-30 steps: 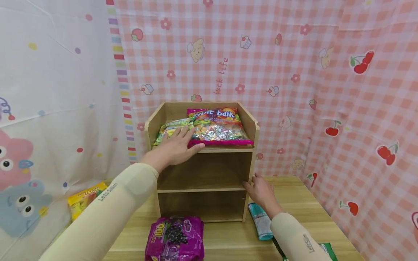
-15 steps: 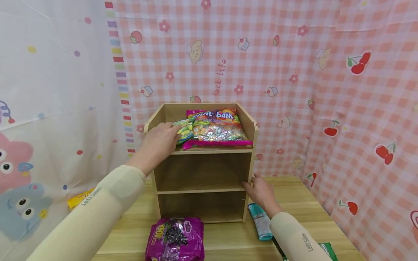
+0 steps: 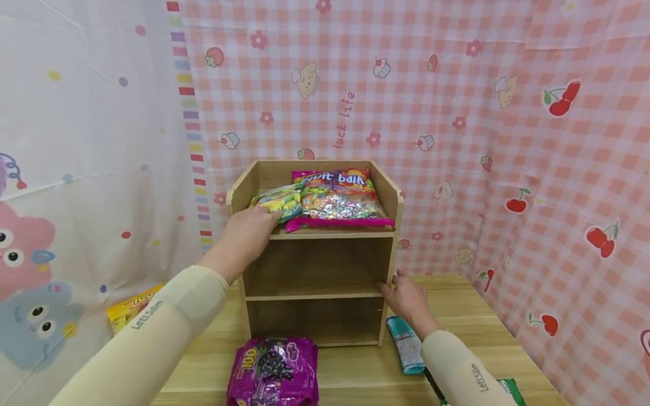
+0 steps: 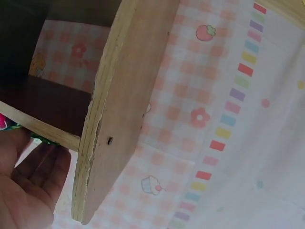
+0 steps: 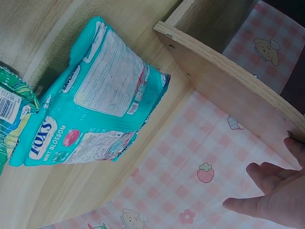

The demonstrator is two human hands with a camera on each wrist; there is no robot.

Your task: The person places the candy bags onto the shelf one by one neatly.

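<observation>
A small green-and-yellow candy bag (image 3: 281,201) lies on the top shelf of a wooden rack (image 3: 319,234). Beside it, on its right, is a larger "fruit balk" candy bag (image 3: 340,197) with a pink border. My left hand (image 3: 249,234) touches the green bag's front edge; in the left wrist view its fingers (image 4: 57,174) reach up to the shelf board, their tips partly hidden. Lower down, my right hand (image 3: 408,296) rests against the rack's right side near the middle shelf. In the right wrist view its fingers (image 5: 264,179) are spread, gripping nothing.
A purple grape candy bag (image 3: 274,369) lies before the rack on the wooden table (image 3: 350,375). A teal Fox's bag (image 3: 406,344) is right of the rack, with a green bag (image 3: 512,389) nearer. A yellow bag (image 3: 133,304) lies at left, partly behind the sleeve.
My left hand first moved left and curled over the green bag, then lowered slightly to its front edge, uncovering more of it. My right hand has stayed at the rack's side.
</observation>
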